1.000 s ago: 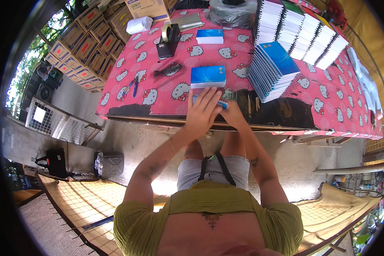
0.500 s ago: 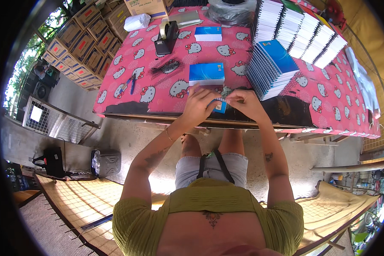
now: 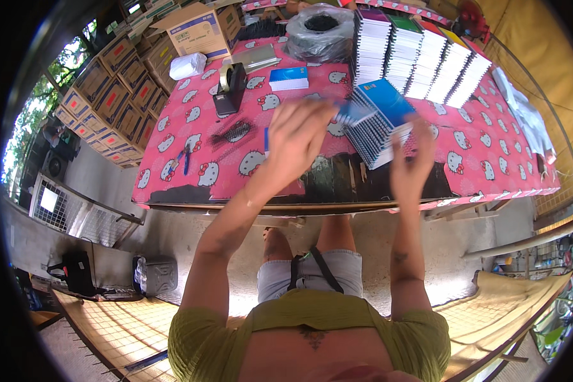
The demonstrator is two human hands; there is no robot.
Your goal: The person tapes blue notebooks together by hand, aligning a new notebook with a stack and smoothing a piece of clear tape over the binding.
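My left hand [image 3: 299,130], blurred by motion, is closed on a small blue spiral notebook [image 3: 353,113], held tilted at the left edge of a tall stack of blue spiral notebooks [image 3: 385,102]. My right hand [image 3: 412,159] is at that stack's near right side, thumb and fingers apart and smeared; whether it touches the stack I cannot tell. Behind my left hand, a low pile of blue-covered sheets [image 3: 267,143] is almost wholly hidden. Farther back lies another small blue-covered pile [image 3: 289,78].
A black tape dispenser [image 3: 231,89], loose black wire coils [image 3: 232,132] and a blue pen [image 3: 186,159] lie on the pink patterned tablecloth [image 3: 204,137]. Several tall notebook stacks [image 3: 420,60] stand at the back right. Behind are a bagged black coil [image 3: 318,38] and a cardboard box [image 3: 204,35].
Both hands were together at the table's front edge over a small blue piece. The left has lifted forward with a notebook; the right has moved right to the stack. The view has shifted.
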